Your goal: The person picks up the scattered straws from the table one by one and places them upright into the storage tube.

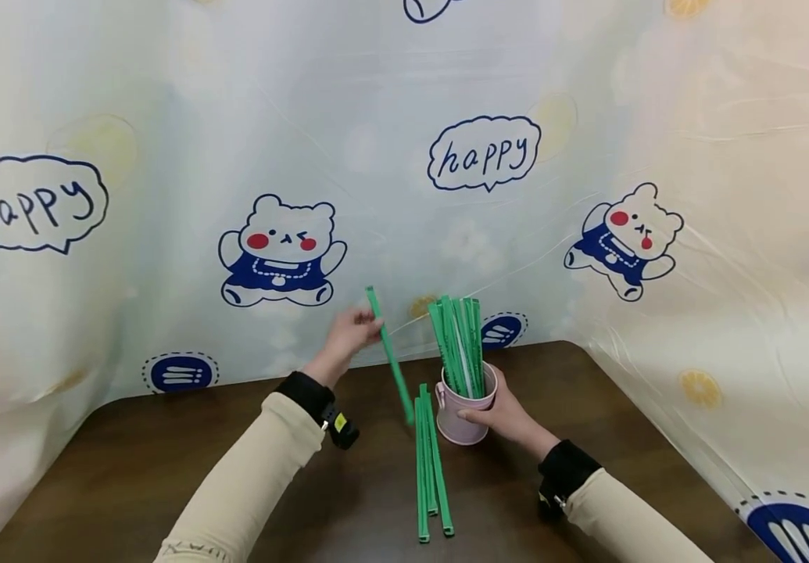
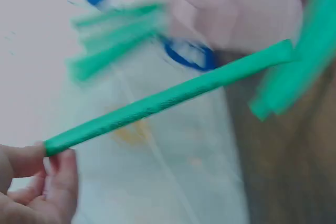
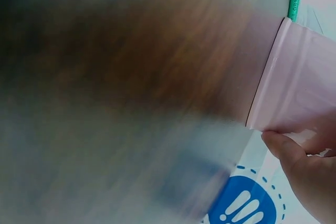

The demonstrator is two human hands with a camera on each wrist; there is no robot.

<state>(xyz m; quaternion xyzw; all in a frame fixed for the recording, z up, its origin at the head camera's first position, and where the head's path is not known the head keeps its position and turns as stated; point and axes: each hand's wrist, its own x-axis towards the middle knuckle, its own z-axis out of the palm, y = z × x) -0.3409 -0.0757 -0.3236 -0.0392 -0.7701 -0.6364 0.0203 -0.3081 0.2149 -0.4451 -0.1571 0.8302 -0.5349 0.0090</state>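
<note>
Between its thumb and fingers my left hand [image 1: 349,338] pinches one long thin green stick [image 1: 391,360] near its upper end. The stick slants down to the right, and faint print runs along it in the left wrist view. My right hand [image 1: 513,414] grips the side of a small pale pink bucket [image 1: 462,426] on the table. Several green sticks [image 1: 455,344] stand in the bucket, with a whitish strip among them. A few more green sticks [image 1: 424,477] lie on the table left of the bucket, beneath the held stick's lower end.
The dark brown wooden table [image 1: 348,500] reaches back to a pale patterned curtain [image 1: 376,117] with bears and "happy" bubbles. Black bands with small devices circle both wrists.
</note>
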